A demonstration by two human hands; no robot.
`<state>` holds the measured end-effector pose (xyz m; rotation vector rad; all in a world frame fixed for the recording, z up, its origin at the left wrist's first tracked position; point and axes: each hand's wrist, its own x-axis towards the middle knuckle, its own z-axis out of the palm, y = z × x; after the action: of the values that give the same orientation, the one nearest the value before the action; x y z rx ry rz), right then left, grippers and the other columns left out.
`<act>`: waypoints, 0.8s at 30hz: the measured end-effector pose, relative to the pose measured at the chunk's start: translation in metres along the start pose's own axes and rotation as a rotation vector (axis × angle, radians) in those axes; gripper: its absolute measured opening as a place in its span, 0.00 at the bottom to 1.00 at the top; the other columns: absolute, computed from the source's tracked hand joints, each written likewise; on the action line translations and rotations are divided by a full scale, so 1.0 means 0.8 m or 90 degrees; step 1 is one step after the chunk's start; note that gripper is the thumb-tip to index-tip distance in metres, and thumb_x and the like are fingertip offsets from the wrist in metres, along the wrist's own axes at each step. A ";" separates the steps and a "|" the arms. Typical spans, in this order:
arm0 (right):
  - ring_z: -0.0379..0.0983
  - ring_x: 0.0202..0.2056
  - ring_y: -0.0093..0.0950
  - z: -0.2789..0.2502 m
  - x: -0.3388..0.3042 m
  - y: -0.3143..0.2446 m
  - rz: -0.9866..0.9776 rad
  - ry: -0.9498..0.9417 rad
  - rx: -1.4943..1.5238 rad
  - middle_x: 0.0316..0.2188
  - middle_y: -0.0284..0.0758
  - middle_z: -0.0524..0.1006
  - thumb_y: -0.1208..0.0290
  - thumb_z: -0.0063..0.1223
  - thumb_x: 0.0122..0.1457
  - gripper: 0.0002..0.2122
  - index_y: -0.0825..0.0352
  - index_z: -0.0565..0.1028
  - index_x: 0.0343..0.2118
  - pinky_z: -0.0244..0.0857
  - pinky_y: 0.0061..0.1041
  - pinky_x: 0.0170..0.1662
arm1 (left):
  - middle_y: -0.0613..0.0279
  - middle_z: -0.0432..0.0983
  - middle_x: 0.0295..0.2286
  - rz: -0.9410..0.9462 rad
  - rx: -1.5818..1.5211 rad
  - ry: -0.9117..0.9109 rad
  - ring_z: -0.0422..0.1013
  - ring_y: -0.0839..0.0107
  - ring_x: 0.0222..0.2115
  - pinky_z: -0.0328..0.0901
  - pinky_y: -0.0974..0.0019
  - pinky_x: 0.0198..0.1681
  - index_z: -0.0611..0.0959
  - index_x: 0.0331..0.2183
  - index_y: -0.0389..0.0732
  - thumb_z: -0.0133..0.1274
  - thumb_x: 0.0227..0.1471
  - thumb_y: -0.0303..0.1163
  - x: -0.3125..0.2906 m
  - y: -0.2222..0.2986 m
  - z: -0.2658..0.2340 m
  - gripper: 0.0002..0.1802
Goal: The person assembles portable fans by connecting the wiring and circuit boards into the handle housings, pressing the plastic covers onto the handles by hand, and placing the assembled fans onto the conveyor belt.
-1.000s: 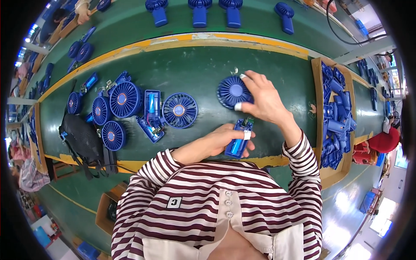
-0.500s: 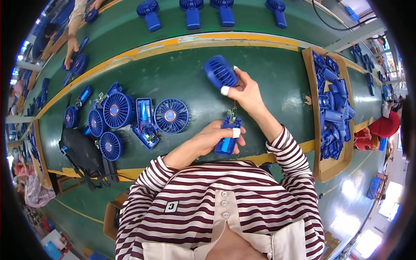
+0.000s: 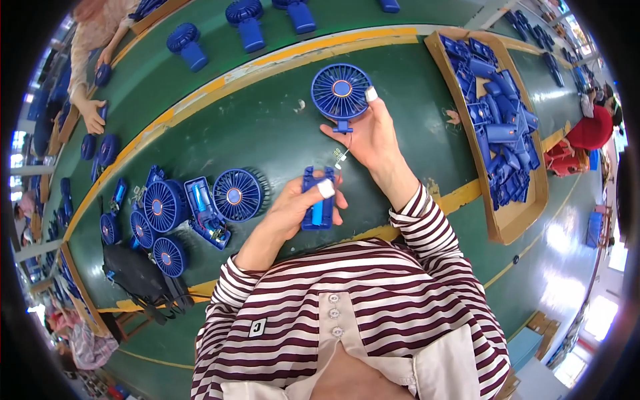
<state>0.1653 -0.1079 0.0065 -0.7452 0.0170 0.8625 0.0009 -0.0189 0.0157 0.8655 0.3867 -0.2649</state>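
Note:
In my right hand (image 3: pixel 373 137) is a round blue fan head (image 3: pixel 341 90), its grille and ringed centre turned up, the thumb on its rim. A thin wire runs down from it to a small circuit board (image 3: pixel 339 157), which hangs free above the handle. My left hand (image 3: pixel 293 203) grips an opened blue handle shell (image 3: pixel 320 217) with a light blue battery cell (image 3: pixel 317 212) inside, the thumb across it. White tape covers the thumb tips. At left on the green table lie several fan heads (image 3: pixel 234 195) and an opened handle (image 3: pixel 205 212) with its parts showing.
A cardboard box (image 3: pixel 497 230) of blue handle shells stands to the right. A black bag (image 3: pixel 137 273) lies at the table's left edge. Finished-looking blue fans (image 3: pixel 247 27) lie on the belt beyond the yellow rim. Another person's hand (image 3: pixel 91 113) reaches there at upper left.
The fan head has turned from edge-on to grille up. The circuit board has come out of the handle and hangs on its wire. My view has shifted, and the handle sits a little lower left.

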 end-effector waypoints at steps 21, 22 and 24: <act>0.68 0.36 0.21 0.008 -0.048 0.033 0.003 -0.058 -0.104 0.36 0.32 0.72 0.62 0.47 0.55 0.16 0.67 0.66 0.43 0.60 0.23 0.39 | 0.60 0.74 0.25 0.078 0.033 0.256 0.71 0.73 0.20 0.68 0.71 0.23 0.74 0.33 0.34 0.53 0.38 0.17 0.011 0.015 0.002 0.14; 0.67 0.36 0.20 0.012 -0.048 0.036 0.022 -0.044 -0.104 0.36 0.31 0.72 0.64 0.48 0.54 0.15 0.67 0.67 0.42 0.60 0.23 0.39 | 0.60 0.74 0.25 0.078 0.032 0.255 0.71 0.73 0.20 0.68 0.71 0.23 0.74 0.33 0.34 0.53 0.38 0.17 0.010 0.014 0.001 0.14; 0.67 0.35 0.20 0.013 -0.046 0.046 0.010 -0.037 -0.132 0.36 0.31 0.72 0.65 0.49 0.54 0.16 0.67 0.67 0.42 0.60 0.23 0.39 | 0.60 0.73 0.26 0.109 0.076 0.176 0.72 0.70 0.22 0.70 0.68 0.25 0.74 0.35 0.34 0.55 0.36 0.18 0.010 0.010 -0.001 0.17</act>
<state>0.1126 -0.1112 0.0038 -0.9147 -0.1203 0.9087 0.0107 -0.0137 0.0171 1.0499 0.5554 -0.0089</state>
